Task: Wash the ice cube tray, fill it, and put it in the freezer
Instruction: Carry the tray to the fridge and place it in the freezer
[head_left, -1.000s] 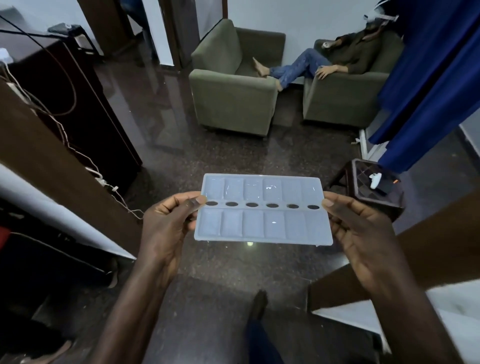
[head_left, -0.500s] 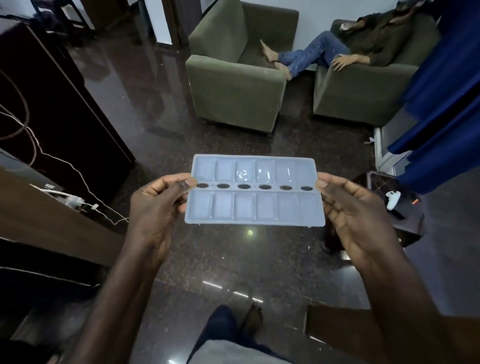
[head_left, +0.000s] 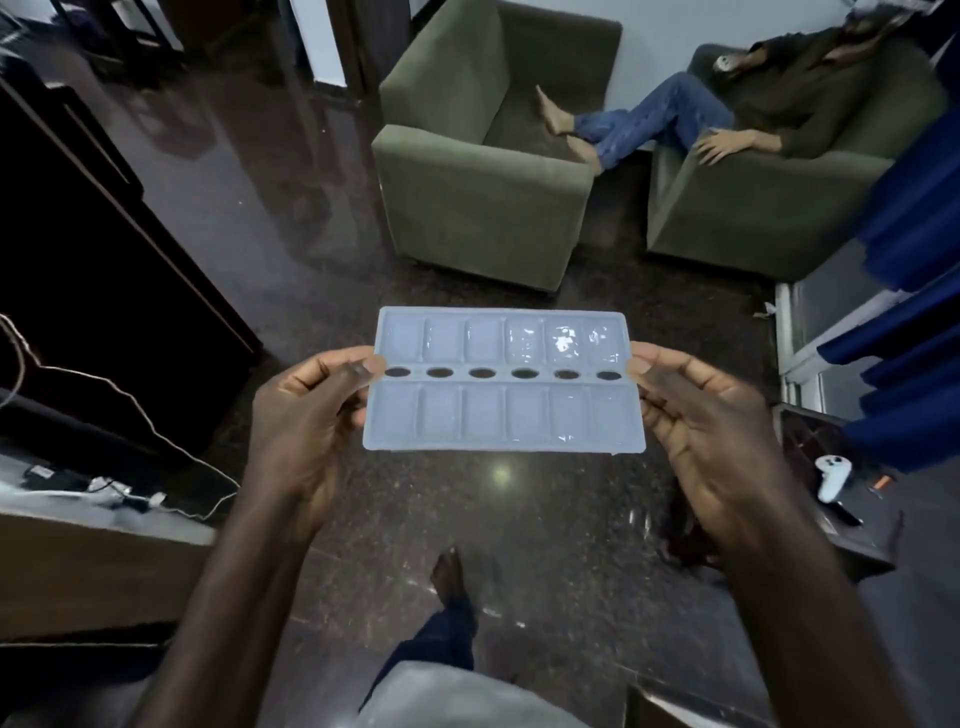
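Note:
A pale blue ice cube tray (head_left: 501, 379) is held level in front of me above a dark polished floor. It has two rows of compartments with a line of oval holes between them. Water glints in the far right compartments. My left hand (head_left: 306, 415) pinches the tray's left end, thumb on top. My right hand (head_left: 706, 421) pinches the right end the same way. No freezer or sink is in view.
Two green armchairs (head_left: 483, 171) stand ahead; a person (head_left: 727, 104) reclines across them. A dark cabinet (head_left: 93, 270) with trailing cables is on the left. Blue curtains (head_left: 914, 291) hang at right above a small dark table (head_left: 841, 514) holding a white controller. My foot (head_left: 449, 577) steps forward.
The view has moved forward and turned left across the room; the armchairs are closer. Both hands keep the tray level, holding the same ends.

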